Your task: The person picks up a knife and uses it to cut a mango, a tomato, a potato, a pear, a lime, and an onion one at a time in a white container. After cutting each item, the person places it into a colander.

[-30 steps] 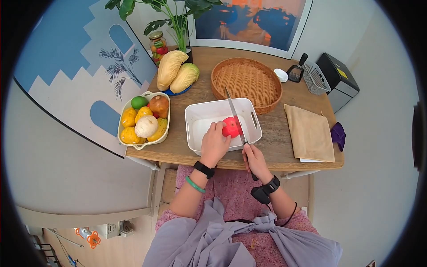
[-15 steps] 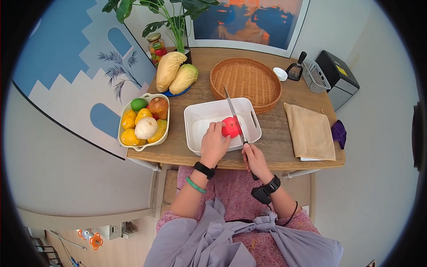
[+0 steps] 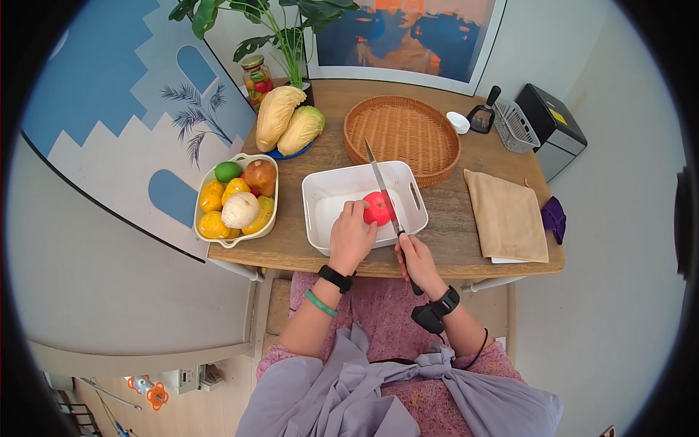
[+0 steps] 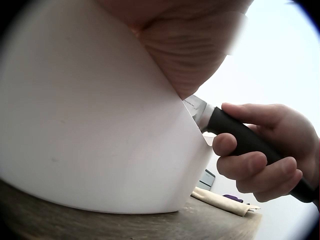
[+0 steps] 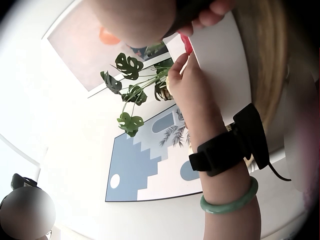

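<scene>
In the head view a white plastic basin (image 3: 331, 218) stands near the table's front edge. Inside it is a round red apple (image 3: 376, 207). My left hand (image 3: 352, 237) reaches over the front rim and grips the apple from its left side with curled fingers. The right hand (image 3: 418, 259) holds a long knife (image 3: 382, 178) by its black handle (image 4: 245, 135). The blade slants up and away across the basin, overlapping the apple's right side in the head view. From the left wrist view, the fingers of the right hand (image 4: 265, 165) wrap the handle just outside the basin's wall.
A round wicker tray (image 3: 400, 131) sits behind the basin. To the left are a cream basket (image 3: 273, 211) of produce and two cabbages (image 3: 280, 120) on a blue plate. At the right lie a folded beige cloth (image 3: 506, 215) and a purple item (image 3: 553, 220).
</scene>
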A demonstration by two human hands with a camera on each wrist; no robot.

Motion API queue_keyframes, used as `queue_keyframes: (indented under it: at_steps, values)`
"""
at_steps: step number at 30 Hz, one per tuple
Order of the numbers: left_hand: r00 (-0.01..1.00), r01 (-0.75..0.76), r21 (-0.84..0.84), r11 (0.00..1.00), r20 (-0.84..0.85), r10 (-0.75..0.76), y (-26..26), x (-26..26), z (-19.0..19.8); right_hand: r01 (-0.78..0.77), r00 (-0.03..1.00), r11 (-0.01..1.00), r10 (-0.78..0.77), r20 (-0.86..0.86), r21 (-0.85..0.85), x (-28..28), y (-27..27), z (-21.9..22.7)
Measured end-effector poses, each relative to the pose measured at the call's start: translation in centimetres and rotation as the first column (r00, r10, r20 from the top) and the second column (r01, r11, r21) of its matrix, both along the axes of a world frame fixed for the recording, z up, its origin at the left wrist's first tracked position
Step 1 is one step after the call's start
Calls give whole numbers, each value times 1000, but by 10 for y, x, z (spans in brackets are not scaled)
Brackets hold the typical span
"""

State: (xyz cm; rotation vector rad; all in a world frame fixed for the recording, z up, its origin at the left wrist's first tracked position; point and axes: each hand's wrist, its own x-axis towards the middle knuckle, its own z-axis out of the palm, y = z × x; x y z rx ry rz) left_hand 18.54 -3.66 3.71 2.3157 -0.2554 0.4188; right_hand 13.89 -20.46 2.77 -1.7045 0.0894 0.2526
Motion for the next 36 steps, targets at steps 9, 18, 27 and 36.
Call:
queue_keyframes:
  at_steps: [9,18,27,36]
  values:
    - [1000,-7,19,1000,-20,8,-1,2,1,22,1000,1000,-22,17,18,0,2,-4]
    - [993,-94,43,995,-64,97,-6,6,1,36,999,999,-36,19,21,-2,2,-3]
    - [997,-78,24,997,13,77,-6,8,-3,5,1000,1000,-5,12,13,-3,1,-6]
    - [997,-52,75,996,-44,56,-9,16,-4,79,996,996,-80,33,27,-3,-5,-6]
